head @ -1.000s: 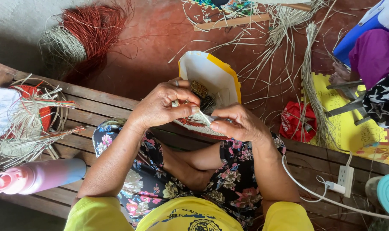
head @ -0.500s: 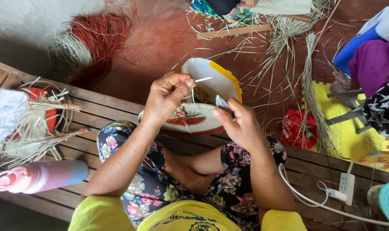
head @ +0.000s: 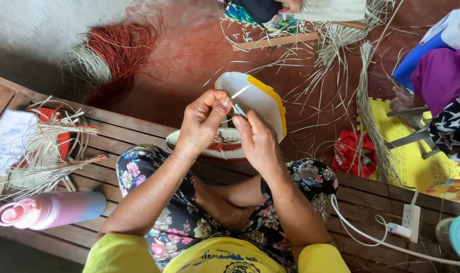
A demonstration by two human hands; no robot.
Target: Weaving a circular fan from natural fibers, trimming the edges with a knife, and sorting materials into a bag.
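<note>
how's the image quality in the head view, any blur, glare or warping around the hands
Head view: soft, even daylight, no hard shadows or glare. The left hand, right hand and the pale strip pinched between them look sharp, as does the woven disc. The wide lens bows the wooden bench slats toward the edges. The bottle at the lower left is slightly soft.

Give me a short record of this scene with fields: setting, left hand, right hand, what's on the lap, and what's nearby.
setting: person sitting cross-legged on a wooden bench above a red floor
left hand: left hand pinches a thin pale strip between thumb and fingers
right hand: right hand holds a small blade against the strip
lap: round woven mat, pale with red pattern, resting at the knees
nearby: pink bottle lying on the bench; white power strip; red fibre bundle on the floor
</note>
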